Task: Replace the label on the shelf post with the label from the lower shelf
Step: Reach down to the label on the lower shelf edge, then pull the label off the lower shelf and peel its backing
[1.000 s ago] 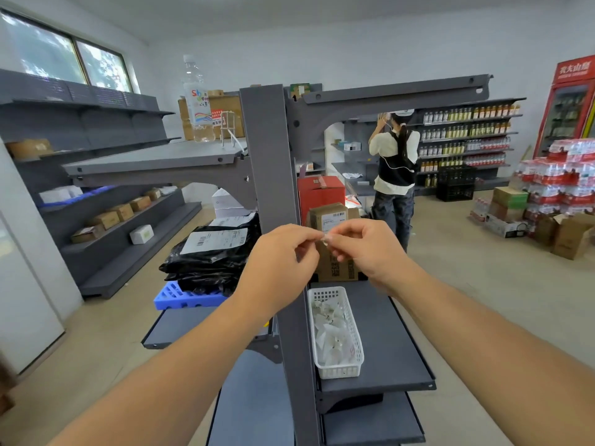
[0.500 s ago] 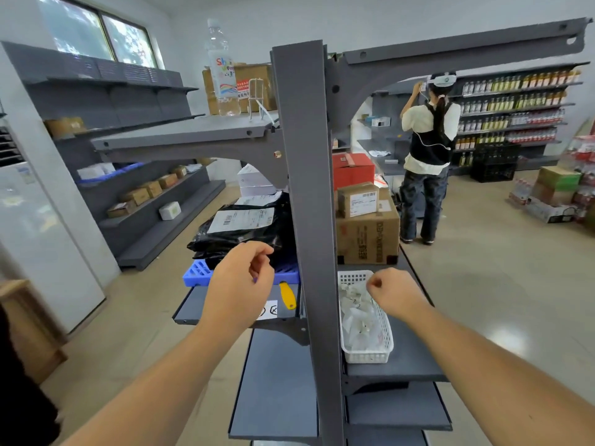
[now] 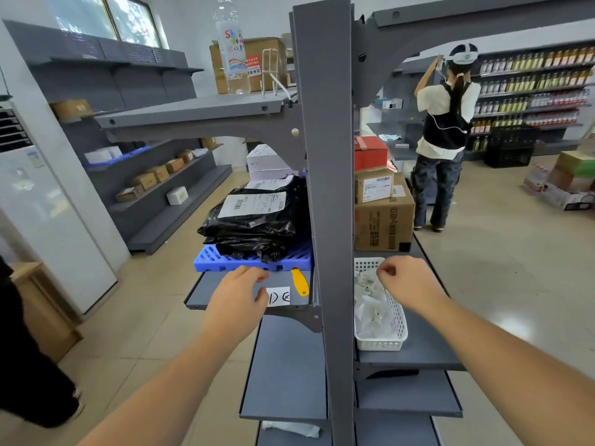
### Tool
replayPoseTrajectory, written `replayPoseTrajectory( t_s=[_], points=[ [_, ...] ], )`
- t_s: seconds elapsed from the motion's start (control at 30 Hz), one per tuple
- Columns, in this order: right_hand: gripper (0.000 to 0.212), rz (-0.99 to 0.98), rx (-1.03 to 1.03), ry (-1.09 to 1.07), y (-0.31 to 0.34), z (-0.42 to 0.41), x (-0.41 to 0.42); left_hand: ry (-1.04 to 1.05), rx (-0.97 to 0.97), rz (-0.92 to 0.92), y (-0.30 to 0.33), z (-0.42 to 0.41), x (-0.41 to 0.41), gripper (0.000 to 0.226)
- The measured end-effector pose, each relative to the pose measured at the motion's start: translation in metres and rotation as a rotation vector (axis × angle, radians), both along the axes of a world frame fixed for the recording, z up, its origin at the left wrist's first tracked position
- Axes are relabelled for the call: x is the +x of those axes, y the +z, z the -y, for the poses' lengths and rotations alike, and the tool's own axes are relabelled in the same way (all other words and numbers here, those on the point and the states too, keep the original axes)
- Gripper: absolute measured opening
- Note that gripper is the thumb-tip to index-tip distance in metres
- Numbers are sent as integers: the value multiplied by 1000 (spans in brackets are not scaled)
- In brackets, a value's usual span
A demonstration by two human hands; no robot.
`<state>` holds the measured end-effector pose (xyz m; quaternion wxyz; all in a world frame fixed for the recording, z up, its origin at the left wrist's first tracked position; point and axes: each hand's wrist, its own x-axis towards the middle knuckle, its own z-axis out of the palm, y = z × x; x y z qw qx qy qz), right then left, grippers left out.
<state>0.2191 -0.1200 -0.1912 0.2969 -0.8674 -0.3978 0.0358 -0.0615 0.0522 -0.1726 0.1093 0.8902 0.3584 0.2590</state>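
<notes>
The grey shelf post (image 3: pixel 325 156) stands upright in the middle, and I see no label on its face. A white label (image 3: pixel 279 296) with black marks lies on the lower left shelf (image 3: pixel 206 294). My left hand (image 3: pixel 238 297) hovers over that shelf with its fingers loosely apart and its thumb right beside the label's left edge. It holds nothing. To the right of the post, my right hand (image 3: pixel 409 284) hangs over a white mesh basket (image 3: pixel 380 344). Its fingers are curled in, and nothing shows between them.
A yellow-handled tool (image 3: pixel 299 282) lies beside the label. Behind it, black bags (image 3: pixel 254 226) sit on a blue crate (image 3: pixel 225 260). Cardboard boxes (image 3: pixel 383 217) stand behind the basket. Another person (image 3: pixel 444 130) works at the far shelves, and a bottle (image 3: pixel 231 49) stands on the top shelf.
Both hands left the post, where they were pinched together. The left hand dropped to the lower shelf beside the label, and the right hand dropped over the basket.
</notes>
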Motion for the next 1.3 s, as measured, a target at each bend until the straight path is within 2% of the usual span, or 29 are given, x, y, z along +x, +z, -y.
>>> replayPoseTrajectory(
  t_s=[0.13, 0.4, 0.57, 0.67, 0.93, 1.07, 1.17, 1.23, 1.3],
  points=[
    [22, -7, 77, 9, 13, 7, -10, -14, 14, -149, -18, -4, 3, 31],
    [19, -49, 151, 30, 32, 17, -35, -34, 116, -238, -42, -10, 7, 29],
    [18, -79, 242, 23, 39, 25, -52, -21, 126, -122, -45, -10, 8, 20],
    [21, -174, 286, 53, 46, 30, -62, -44, 147, -43, -36, -3, 9, 14],
    [33, -453, 146, 302, 62, 35, -98, -174, 323, 267, 2, 36, 4, 7],
    [51, -747, 161, 287, 68, 30, -110, -259, 438, 423, 24, 56, 5, 7],
    [61, -1006, 230, 294, 75, 28, -117, -304, 559, 472, 38, 70, 8, 5],
    [52, -1111, 334, 323, 81, 27, -119, -330, 626, 478, 42, 76, 10, 6],
    [35, -1086, 429, 375, 86, 27, -119, -353, 651, 472, 43, 80, 11, 17]
  ],
)
